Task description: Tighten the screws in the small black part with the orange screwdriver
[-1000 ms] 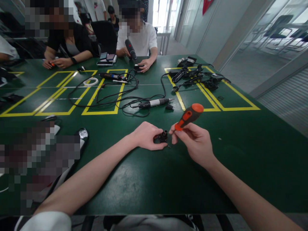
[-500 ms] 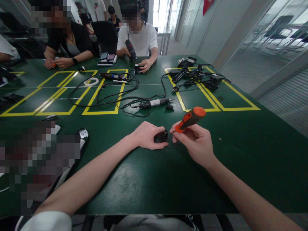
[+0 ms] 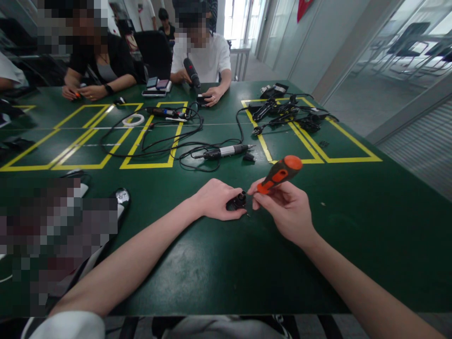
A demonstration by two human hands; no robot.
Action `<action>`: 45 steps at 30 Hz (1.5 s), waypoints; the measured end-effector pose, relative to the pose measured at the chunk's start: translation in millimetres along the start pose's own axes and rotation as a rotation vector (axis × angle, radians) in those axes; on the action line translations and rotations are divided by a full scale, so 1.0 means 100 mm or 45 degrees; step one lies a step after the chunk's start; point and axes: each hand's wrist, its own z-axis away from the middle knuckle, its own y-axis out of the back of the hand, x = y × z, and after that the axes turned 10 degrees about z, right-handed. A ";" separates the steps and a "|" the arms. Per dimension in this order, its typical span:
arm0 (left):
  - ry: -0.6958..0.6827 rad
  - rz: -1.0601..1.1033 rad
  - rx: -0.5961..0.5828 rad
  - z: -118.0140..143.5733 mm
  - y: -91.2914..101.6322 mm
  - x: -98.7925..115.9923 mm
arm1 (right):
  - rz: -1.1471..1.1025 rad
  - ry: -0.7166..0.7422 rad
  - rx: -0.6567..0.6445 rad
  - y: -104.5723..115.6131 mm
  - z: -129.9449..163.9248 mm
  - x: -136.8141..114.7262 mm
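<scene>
My left hand (image 3: 218,200) rests on the green table with thumb and fingers closed around a small black cylindrical part (image 3: 238,201), whose dark round end points up and right. Just to its right, my right hand (image 3: 287,207) grips a screwdriver (image 3: 281,175) with an orange and dark grey handle. The handle leans up and to the right; its shaft and tip are hidden by my fingers. A tiny metal piece (image 3: 249,215), too small to name, lies by my left fingertip. A short gap separates the two hands.
Beyond my hands lie a grey pen-shaped electric screwdriver (image 3: 228,151), a small black piece (image 3: 249,157) and looping black cables. A cable heap (image 3: 282,110) sits far right. Across the table (image 3: 212,263), a person holds a power drill (image 3: 191,71). A white ring (image 3: 133,120) lies left.
Almost nothing differs. The screwdriver's handle has turned slightly in my right hand, showing more of an orange patch. My left hand stays around the black part.
</scene>
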 end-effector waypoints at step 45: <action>0.009 -0.043 0.010 -0.02 -0.03 -0.01 | -0.002 -0.018 0.002 -0.01 0.01 0.00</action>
